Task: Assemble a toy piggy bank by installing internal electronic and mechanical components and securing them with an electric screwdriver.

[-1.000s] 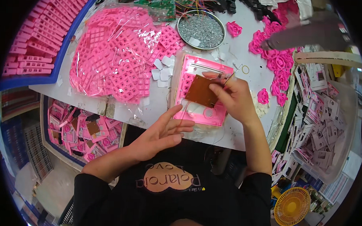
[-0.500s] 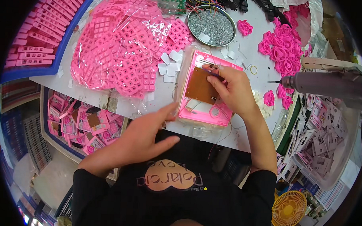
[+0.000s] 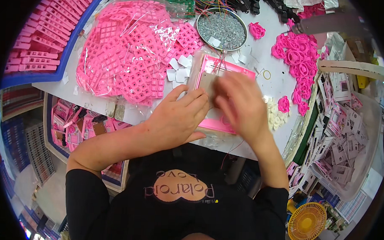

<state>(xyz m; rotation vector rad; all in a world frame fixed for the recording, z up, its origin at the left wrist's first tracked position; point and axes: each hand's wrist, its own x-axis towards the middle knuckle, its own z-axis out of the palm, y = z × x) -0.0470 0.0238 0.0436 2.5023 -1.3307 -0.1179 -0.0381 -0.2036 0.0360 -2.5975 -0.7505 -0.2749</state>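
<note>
At the centre of the frame, a pink rectangular plastic housing (image 3: 217,125) bearing a flat tan board (image 3: 207,81) is partly covered by the left hand (image 3: 179,113), its fingers extended and thumb spread, and by the blurred right hand (image 3: 242,105), whose grip cannot be told.

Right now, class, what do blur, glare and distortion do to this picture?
In the head view, the right hand is blurred, while the left hand is fairly sharp; in the head view, white glare streaks the plastic bag; also in the head view, the dark tool looks soft, and the bin at right appears bent near the black rim.
</note>
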